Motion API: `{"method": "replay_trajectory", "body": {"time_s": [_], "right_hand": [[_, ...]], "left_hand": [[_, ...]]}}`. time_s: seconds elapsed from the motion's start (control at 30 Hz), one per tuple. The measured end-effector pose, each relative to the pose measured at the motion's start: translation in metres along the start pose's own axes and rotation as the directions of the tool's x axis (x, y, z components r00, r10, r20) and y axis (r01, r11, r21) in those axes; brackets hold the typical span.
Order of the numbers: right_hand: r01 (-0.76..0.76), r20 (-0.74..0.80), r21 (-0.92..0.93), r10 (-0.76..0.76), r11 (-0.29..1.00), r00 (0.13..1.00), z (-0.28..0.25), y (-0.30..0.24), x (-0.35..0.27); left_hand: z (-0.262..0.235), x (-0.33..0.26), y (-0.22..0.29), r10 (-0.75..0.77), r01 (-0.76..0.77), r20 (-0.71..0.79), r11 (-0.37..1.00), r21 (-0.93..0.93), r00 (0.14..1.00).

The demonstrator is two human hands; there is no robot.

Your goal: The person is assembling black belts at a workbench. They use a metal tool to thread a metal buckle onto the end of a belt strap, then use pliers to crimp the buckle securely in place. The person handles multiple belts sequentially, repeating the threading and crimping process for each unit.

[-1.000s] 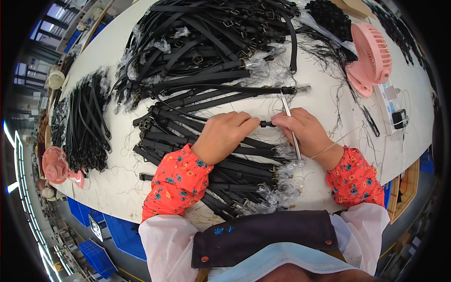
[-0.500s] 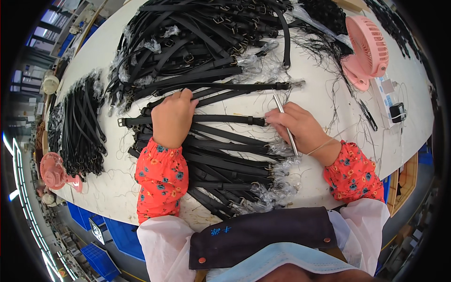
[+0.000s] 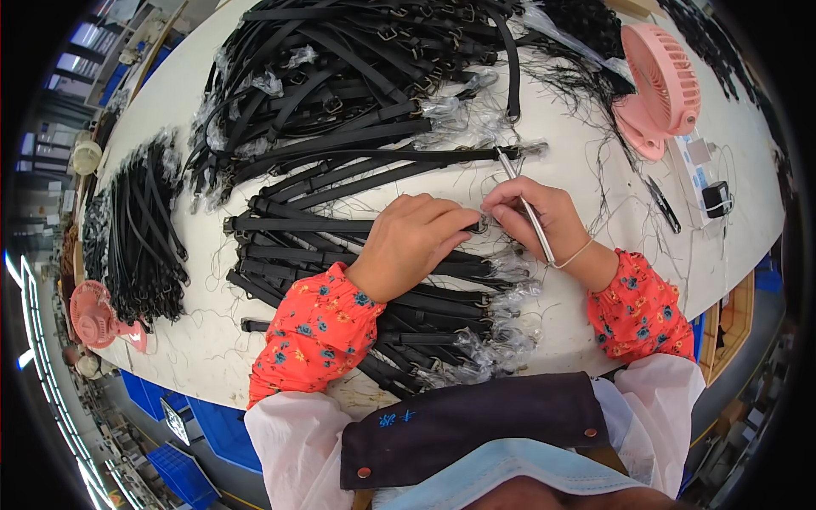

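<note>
In the head view, my left hand has moved right along the strap, which lies across the pile, and pinches its right end, so both hands meet there. My right hand grips the rod; whether its fingertips hold the strap, I cannot tell.

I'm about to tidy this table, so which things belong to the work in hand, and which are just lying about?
Apparently in use:
black strap in the left hand
silver rod-shaped tool in the right hand
other black straps around the hands

Seemingly just lying about:
right-side pink fan
left-side pink fan
slim black tool
black adapter
</note>
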State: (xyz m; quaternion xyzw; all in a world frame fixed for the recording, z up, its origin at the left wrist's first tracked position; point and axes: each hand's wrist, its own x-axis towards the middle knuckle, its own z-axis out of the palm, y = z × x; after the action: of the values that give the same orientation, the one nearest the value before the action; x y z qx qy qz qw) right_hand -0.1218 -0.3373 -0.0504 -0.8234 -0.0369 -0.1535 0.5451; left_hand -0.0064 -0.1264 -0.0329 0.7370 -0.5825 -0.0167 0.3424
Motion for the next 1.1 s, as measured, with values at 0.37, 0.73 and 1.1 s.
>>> {"method": "replay_trajectory", "body": {"time_s": [0.37, 0.73, 1.1], "right_hand": [[0.139, 0.057, -0.177, -0.131, 0.974, 0.990, -0.004, -0.008, 0.000], [-0.115, 0.045, 0.092, 0.111, 0.989, 0.993, -0.001, -0.002, -0.002], [-0.053, 0.016, 0.008, 0.053, 0.999, 0.998, -0.001, -0.005, -0.002]], "left_hand": [[0.002, -0.003, -0.003, -0.110, 0.111, 0.013, 0.980, -0.166, 0.994], [0.009, -0.004, -0.002, 0.007, -0.008, -0.009, 0.991, -0.137, 1.000], [0.008, -0.003, -0.003, -0.043, 0.023, -0.066, 0.962, -0.272, 0.997]]}}
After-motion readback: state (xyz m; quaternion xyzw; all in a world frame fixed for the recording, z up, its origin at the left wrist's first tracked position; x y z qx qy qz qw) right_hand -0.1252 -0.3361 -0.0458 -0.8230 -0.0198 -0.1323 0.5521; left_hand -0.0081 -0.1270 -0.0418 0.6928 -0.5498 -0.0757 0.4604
